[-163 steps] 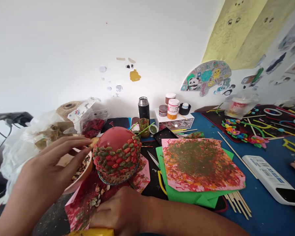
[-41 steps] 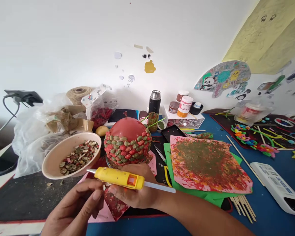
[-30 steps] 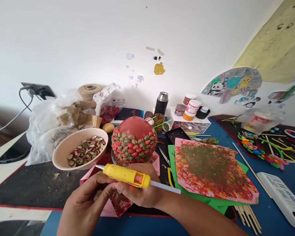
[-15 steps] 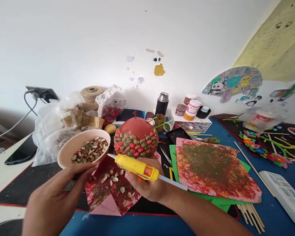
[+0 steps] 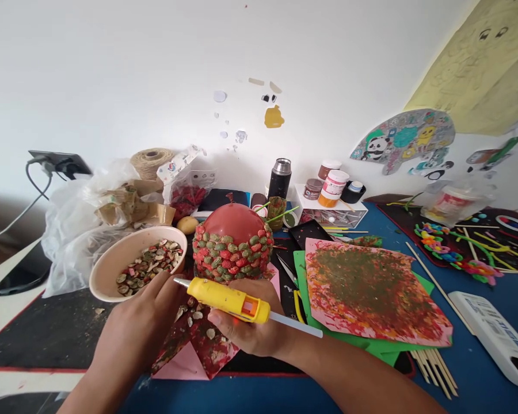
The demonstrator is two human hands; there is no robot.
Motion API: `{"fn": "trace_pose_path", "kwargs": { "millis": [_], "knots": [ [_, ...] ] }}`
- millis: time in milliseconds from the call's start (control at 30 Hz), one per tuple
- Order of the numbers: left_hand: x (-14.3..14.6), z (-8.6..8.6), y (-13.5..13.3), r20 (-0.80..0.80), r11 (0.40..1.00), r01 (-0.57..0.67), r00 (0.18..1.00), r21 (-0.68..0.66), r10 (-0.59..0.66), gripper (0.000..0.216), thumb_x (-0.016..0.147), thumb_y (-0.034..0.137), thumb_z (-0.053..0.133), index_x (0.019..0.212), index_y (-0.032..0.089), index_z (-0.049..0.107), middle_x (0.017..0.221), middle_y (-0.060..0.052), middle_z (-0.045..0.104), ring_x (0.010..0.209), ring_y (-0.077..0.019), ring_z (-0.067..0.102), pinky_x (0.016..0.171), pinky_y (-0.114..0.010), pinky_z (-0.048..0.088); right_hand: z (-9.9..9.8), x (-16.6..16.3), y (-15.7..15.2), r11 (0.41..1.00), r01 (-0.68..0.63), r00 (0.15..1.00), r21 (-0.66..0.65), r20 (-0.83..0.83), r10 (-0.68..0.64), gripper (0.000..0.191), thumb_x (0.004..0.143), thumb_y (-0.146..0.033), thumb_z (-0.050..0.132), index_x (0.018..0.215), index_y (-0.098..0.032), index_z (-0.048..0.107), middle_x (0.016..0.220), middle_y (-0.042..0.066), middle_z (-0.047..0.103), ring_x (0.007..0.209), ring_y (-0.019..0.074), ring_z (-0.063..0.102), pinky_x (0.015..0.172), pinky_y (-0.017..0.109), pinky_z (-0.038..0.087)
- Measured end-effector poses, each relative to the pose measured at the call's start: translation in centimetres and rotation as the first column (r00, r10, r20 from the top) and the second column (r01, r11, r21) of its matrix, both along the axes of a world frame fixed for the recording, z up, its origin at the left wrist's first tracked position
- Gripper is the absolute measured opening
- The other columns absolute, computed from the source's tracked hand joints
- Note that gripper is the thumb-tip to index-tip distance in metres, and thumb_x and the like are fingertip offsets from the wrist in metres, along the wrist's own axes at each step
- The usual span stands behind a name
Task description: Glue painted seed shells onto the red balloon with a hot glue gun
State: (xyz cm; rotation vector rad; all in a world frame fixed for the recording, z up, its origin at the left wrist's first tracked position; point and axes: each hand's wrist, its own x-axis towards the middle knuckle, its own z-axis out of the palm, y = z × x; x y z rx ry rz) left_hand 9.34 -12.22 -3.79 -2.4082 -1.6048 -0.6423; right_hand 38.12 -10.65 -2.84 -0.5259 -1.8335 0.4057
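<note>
Balloon, its lower part crusted with red and green shells, sits well back from the front edge of the black mat, probably to leave working room before it. Right hand grasps the yellow glue gun, held sideways, its nozzle just beside the left hand. That hand arches, knuckles up, at the bowl's near rim; whether its hidden fingertips grip anything, I cannot tell. Pink paper presumably shields the mat.
</note>
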Motion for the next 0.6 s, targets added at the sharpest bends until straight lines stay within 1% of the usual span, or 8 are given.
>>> {"fn": "trace_pose_path", "kwargs": {
  "millis": [67, 133, 167, 233, 300, 400, 500, 600],
  "knots": [
    [0.2, 0.7, -0.2, 0.173, 1.0, -0.02, 0.985, -0.008, 0.021, 0.025, 0.117, 0.045, 0.072, 0.114, 0.033, 0.094, 0.105, -0.008, 0.093, 0.078, -0.0271, 0.09, 0.055, -0.027, 0.056, 0.0, -0.1, 0.1, 0.999, -0.024, 1.0, -0.032, -0.015, 0.024, 0.048, 0.135, -0.054, 0.065, 0.102, -0.024, 0.08, 0.076, 0.0, 0.074, 0.059, 0.018, 0.065, 0.066, 0.03, 0.063],
    [0.6, 1.4, -0.9, 0.411, 0.995, -0.018, 0.91, -0.094, 0.055, 0.034, 0.112, 0.065, 0.082, 0.106, 0.035, 0.097, 0.104, -0.007, 0.096, 0.083, -0.0273, 0.091, 0.066, -0.026, 0.066, 0.1, 0.0, 0.1, 0.997, -0.045, 0.999, -0.066, -0.01, 0.044, 0.046, 0.134, -0.053, 0.065, 0.101, -0.024, 0.081, 0.076, 0.0, 0.075, 0.059, 0.0188, 0.066, 0.065, 0.031, 0.063],
    [1.0, 1.7, -1.5, 0.535, 0.985, -0.007, 0.839, -0.171, 0.099, 0.038, 0.106, 0.072, 0.089, 0.107, 0.035, 0.099, 0.107, -0.008, 0.097, 0.088, -0.0289, 0.092, 0.073, -0.027, 0.071, 0.2, 0.0, 0.2, 0.996, -0.054, 0.999, -0.077, -0.008, 0.053, 0.046, 0.134, -0.053, 0.065, 0.101, -0.024, 0.081, 0.077, 0.001, 0.076, 0.061, 0.0193, 0.068, 0.065, 0.031, 0.063],
    [1.9, 2.3, -2.5, 0.724, 0.934, 0.036, 0.643, -0.356, 0.251, 0.05, 0.09, 0.08, 0.102, 0.11, 0.034, 0.103, 0.112, -0.009, 0.1, 0.094, -0.0331, 0.094, 0.078, -0.032, 0.077, 0.3, 0.1, 0.2, 0.991, -0.07, 0.997, -0.114, -0.021, 0.068, 0.049, 0.134, -0.057, 0.066, 0.101, -0.025, 0.082, 0.081, 0.003, 0.078, 0.066, 0.0202, 0.073, 0.066, 0.031, 0.064],
    [3.1, 2.8, -3.2, 0.798, 0.871, 0.104, 0.465, -0.48, 0.384, 0.06, 0.077, 0.082, 0.111, 0.109, 0.031, 0.105, 0.116, -0.013, 0.1, 0.088, -0.0333, 0.091, 0.07, -0.034, 0.077, 0.5, 0.2, 0.2, 0.974, -0.102, 0.994, -0.203, -0.049, 0.094, 0.053, 0.132, -0.064, 0.067, 0.1, -0.025, 0.082, 0.084, 0.003, 0.08, 0.07, 0.0207, 0.076, 0.069, 0.031, 0.067],
    [5.2, 3.1, -3.4, 0.843, 0.845, 0.178, 0.316, -0.504, 0.436, 0.063, 0.072, 0.082, 0.115, 0.103, 0.029, 0.105, 0.115, -0.014, 0.099, 0.08, -0.0287, 0.088, 0.066, -0.033, 0.075, 0.8, 0.2, 0.0, 0.907, -0.181, 0.982, -0.379, -0.118, 0.147, 0.054, 0.129, -0.071, 0.071, 0.103, -0.025, 0.084, 0.082, 0.002, 0.081, 0.072, 0.0213, 0.078, 0.076, 0.032, 0.073],
    [7.0, 3.0, -3.3, 0.889, 0.881, 0.183, 0.238, -0.436, 0.39, 0.057, 0.073, 0.079, 0.116, 0.095, 0.029, 0.103, 0.109, -0.012, 0.097, 0.092, -0.0313, 0.092, 0.08, -0.034, 0.079, 0.9, 0.1, -0.1, 0.86, -0.268, 0.957, -0.434, -0.224, 0.185, 0.049, 0.125, -0.069, 0.079, 0.107, -0.024, 0.087, 0.083, 0.003, 0.085, 0.078, 0.0236, 0.085, 0.083, 0.034, 0.077],
    [7.9, 2.3, -3.5, 0.915, 0.906, 0.187, 0.225, -0.379, 0.336, 0.049, 0.079, 0.075, 0.115, 0.097, 0.03, 0.103, 0.111, -0.011, 0.097, 0.098, -0.0329, 0.094, 0.084, -0.035, 0.081, 0.7, -0.1, -0.1, 0.852, -0.315, 0.939, -0.418, -0.271, 0.214, 0.047, 0.125, -0.067, 0.082, 0.114, -0.022, 0.091, 0.101, 0.007, 0.094, 0.09, 0.0261, 0.093, 0.09, 0.035, 0.079]
  ]
}}
